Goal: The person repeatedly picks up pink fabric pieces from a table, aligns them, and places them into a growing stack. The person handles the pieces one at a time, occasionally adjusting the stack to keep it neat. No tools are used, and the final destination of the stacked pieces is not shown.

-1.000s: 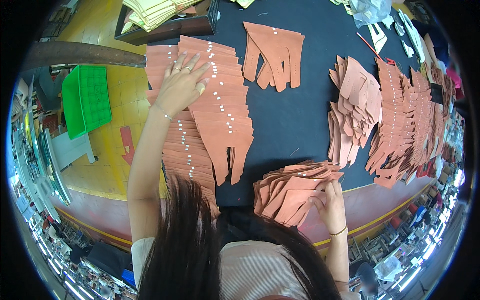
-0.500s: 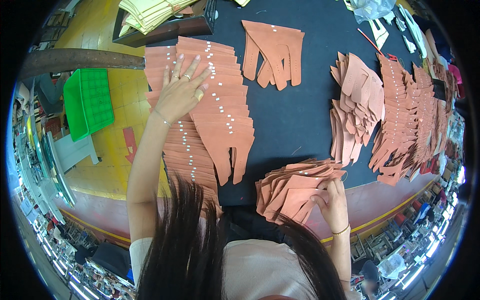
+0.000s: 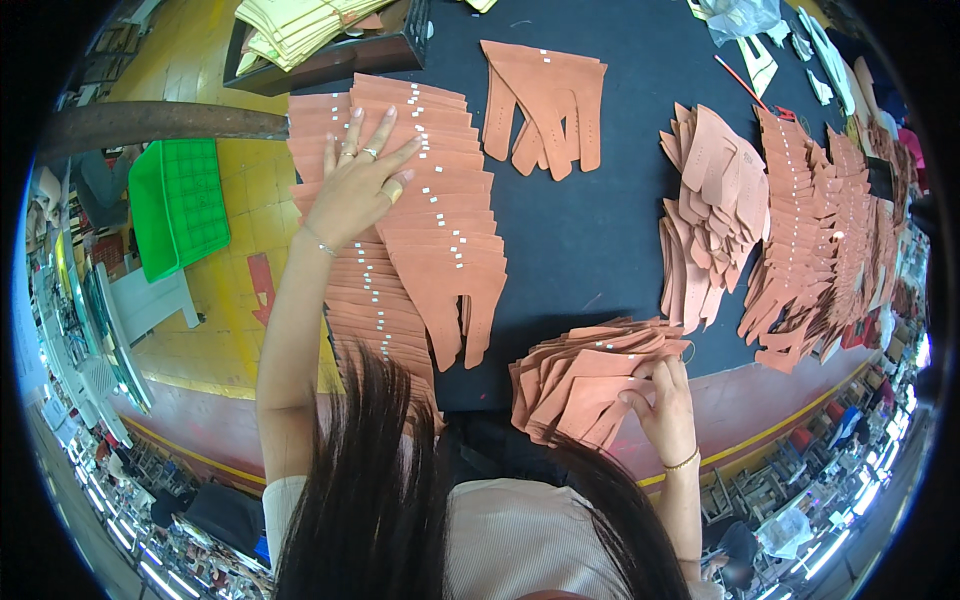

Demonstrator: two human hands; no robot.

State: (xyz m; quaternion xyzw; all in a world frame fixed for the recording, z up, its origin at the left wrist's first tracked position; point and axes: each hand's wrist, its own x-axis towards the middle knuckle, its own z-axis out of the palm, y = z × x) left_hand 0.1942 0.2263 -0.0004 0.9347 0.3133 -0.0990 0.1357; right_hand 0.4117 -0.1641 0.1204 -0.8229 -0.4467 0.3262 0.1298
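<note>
Two hands at work in the head view, both on salmon-coloured leather cutouts laid over a dark table [image 3: 590, 250].

Left hand [image 3: 355, 185] is up at about 10 o'clock, fingers spread wide and palm flat on the long row [image 3: 430, 230] of overlapped pieces. That row runs from near the tray at 12 down toward the person's hair at 6, each piece showing small white tabs. There are rings on a couple of fingers and a thin bracelet at the wrist.

Right hand [image 3: 660, 400] is at roughly 5 o'clock, right at the near table edge. It's curled around the fanned stack [image 3: 590, 370], thumb on top and fingers tucked under the right-hand end, so it's pinching the stack rather than lying flat on it. The stack partly overhangs the table edge.

Other stuff around:
- a loose piece bundle [image 3: 545, 100] at 12 o'clock, well apart from both hands
- a heap [image 3: 715, 200] at 2 o'clock, and just beside it a long shingled run [image 3: 810, 230] going toward 3
- a dark tray [image 3: 330, 55] of pale yellow sheets at 11 o'clock, touching the top of the row
- a green crate [image 3: 180, 205] on the yellow floor at 9 o'clock
- a red pen [image 3: 740, 82] near 1 o'clock
</note>
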